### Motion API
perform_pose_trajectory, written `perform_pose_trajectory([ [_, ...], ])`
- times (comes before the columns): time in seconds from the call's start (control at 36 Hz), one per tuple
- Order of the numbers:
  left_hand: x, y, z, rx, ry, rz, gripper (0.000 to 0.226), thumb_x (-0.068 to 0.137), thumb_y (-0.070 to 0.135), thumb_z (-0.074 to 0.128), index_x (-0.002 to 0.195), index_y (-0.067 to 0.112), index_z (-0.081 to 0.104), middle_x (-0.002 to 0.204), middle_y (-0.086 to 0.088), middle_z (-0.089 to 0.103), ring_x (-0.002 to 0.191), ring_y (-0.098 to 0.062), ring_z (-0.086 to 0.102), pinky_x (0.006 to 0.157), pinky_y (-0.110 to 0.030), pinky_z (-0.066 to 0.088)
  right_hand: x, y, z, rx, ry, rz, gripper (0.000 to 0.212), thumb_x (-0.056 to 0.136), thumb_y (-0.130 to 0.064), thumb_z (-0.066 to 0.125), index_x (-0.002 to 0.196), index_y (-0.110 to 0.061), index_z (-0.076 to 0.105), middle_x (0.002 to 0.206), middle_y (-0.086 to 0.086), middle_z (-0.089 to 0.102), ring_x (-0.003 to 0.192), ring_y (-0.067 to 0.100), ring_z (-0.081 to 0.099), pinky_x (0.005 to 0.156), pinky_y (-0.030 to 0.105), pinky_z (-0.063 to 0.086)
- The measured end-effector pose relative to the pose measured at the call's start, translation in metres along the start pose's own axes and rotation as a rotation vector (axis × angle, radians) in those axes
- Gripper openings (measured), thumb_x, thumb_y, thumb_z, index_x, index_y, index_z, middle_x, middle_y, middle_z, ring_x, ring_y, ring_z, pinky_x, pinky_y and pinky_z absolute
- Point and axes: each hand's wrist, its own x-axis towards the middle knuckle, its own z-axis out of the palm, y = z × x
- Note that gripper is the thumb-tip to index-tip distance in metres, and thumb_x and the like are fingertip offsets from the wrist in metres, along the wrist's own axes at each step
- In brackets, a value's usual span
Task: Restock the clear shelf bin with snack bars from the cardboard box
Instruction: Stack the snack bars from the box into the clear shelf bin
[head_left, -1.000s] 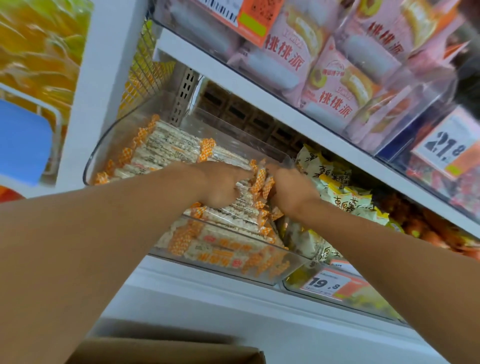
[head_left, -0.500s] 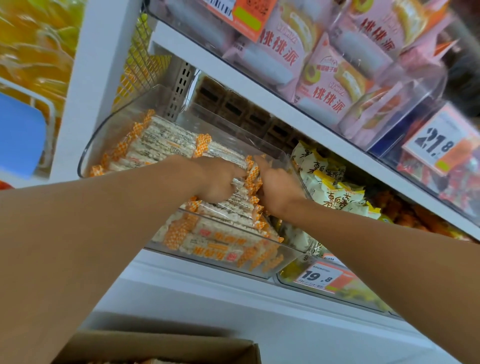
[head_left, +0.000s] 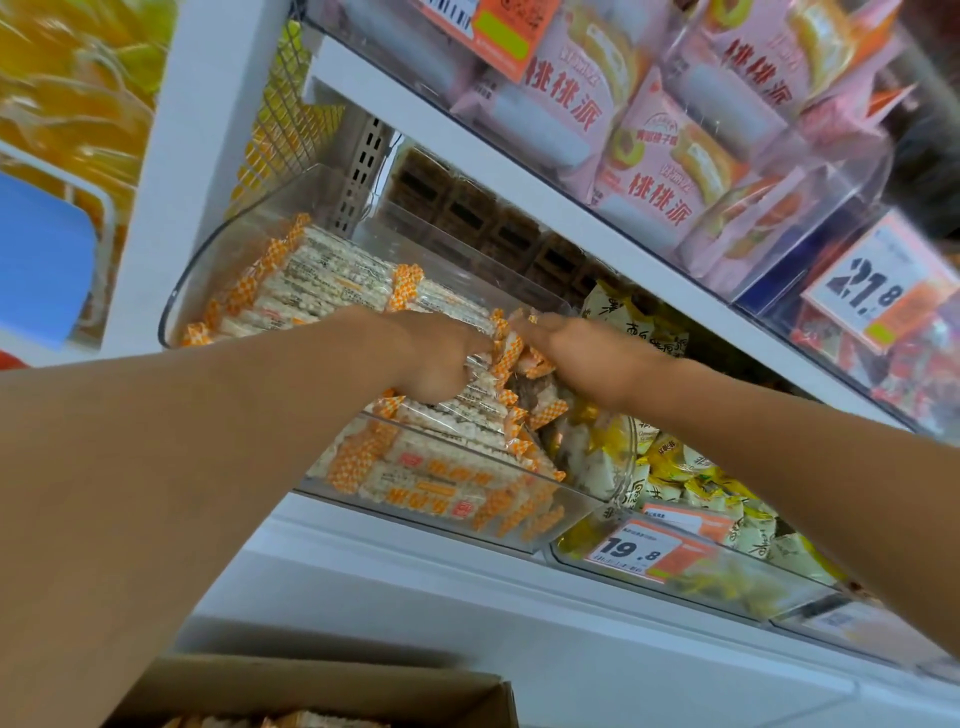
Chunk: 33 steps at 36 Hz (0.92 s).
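1. Still deep in the clear shelf bin (head_left: 218, 270), the left hand (head_left: 441, 358) has its fingers curled down onto the top of the snack bars (head_left: 332, 280), pressing the stack near its right end, much as it did half a second ago.
2. Meanwhile the right hand (head_left: 582, 348) has loosened: earlier it was bunched tightly against the bar ends, and now its fingers reach toward 10 o'clock and pinch the orange checkered wrapper ends at the bin's right wall.
3. Both hands meet at the same spot, just beside each other, with the crimped wrapper ends between them.
4. Bars fill the bin in layers; the row at 10 o'clock from the hands lies as it did before, and more bars show through the bin's front wall at 6 o'clock.
5. At 6 o'clock, low in the view, the cardboard box (head_left: 322, 680) shows more of its open top than before, with a few bars visible inside.
6. At 4 o'clock sits a neighbouring bin of yellow packets (head_left: 696, 483) with a price tag (head_left: 639, 551) reading 19.8.
7. At 1 o'clock, on the shelf above, lie pink packets (head_left: 649, 176).
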Motion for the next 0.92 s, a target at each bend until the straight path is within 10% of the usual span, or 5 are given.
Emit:
perform_pose_trajectory([
  [0.28,-0.005,0.024,-0.009,-0.17,0.162,0.011,0.066,0.101,0.028,0.049,0.156,0.037,0.013,0.152,-0.008,0.042,0.119,-0.028,0.058,0.097,-0.045,0.052,0.0,-0.001,-0.001,0.166,0.001,0.048,0.107,0.075,0.018,0.059,0.155,-0.029,0.005,0.083,0.006,0.059,0.067,0.022,0.059,0.055,0.041,0.053],
  [0.39,0.002,0.032,-0.002,-0.279,0.094,0.003,0.049,0.1,0.022,0.048,0.147,0.027,0.035,0.137,-0.008,0.054,0.107,-0.028,0.06,0.091,-0.046,0.054,0.003,0.002,0.007,0.488,0.119,0.218,0.088,0.076,0.013,0.06,0.153,-0.018,0.031,0.084,0.002,0.066,0.082,0.022,0.064,0.082,0.039,0.054],
  [0.72,0.005,0.049,0.002,-0.167,0.049,-0.035,0.061,0.1,0.02,0.042,0.155,0.032,0.02,0.157,-0.005,0.034,0.14,-0.03,0.036,0.117,-0.047,0.024,0.01,-0.003,0.011,0.504,0.113,0.28,0.032,0.074,-0.013,0.082,0.103,-0.01,0.069,0.087,0.002,0.064,0.091,0.025,0.066,0.067,0.024,0.038],
  [0.92,0.003,0.052,0.001,-0.194,0.056,-0.012,0.055,0.1,0.015,0.042,0.147,0.039,0.026,0.094,0.001,0.057,0.077,-0.016,0.048,0.1,-0.046,0.034,0.021,0.006,0.013,0.639,0.073,0.458,0.02,0.089,-0.023,0.073,0.099,-0.007,0.069,0.093,0.006,0.065,0.088,0.022,0.063,0.082,0.035,0.052],
])
